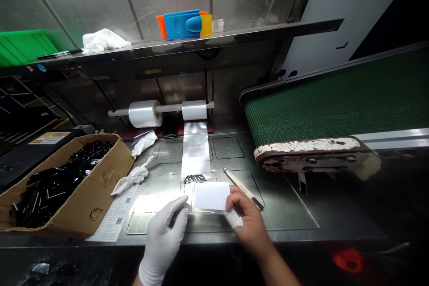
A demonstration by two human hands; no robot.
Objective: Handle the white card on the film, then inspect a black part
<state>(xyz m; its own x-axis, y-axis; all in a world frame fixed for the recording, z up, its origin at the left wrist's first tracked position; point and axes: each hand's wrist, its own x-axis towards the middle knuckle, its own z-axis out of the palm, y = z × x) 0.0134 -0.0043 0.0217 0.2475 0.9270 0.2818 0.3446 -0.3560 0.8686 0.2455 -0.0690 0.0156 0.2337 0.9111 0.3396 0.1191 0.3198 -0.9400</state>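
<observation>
Pinching a clear plastic sleeve (pixel 191 199) at its two short ends, a white-gloved left hand (pixel 163 241) and a bare right hand (pixel 248 220) hold it level above a steel desk (pixel 295 219) in the head camera's view. The sleeve's long axis runs left to right, crosswise to a strip of clear film (pixel 195 152) that comes toward the wearer from a film roll (pixel 194 110) on a horizontal rod. A white card (pixel 208 196) sits inside the sleeve, just below a small black item (pixel 195 178) on the film. A craft knife (pixel 243 187) lies just beside the right hand, its tip pointing up and left. To the left are a cardboard box (pixel 100 178) of black plastic parts (pixel 50 192), crumpled white cloth (pixel 132 178) and a sheet printed with QR codes (pixel 112 216). A green mesh conveyor belt (pixel 335 98) runs along the right, and a metal shelf (pixel 187 42) above holds blue and orange plastic pieces (pixel 182 24).
</observation>
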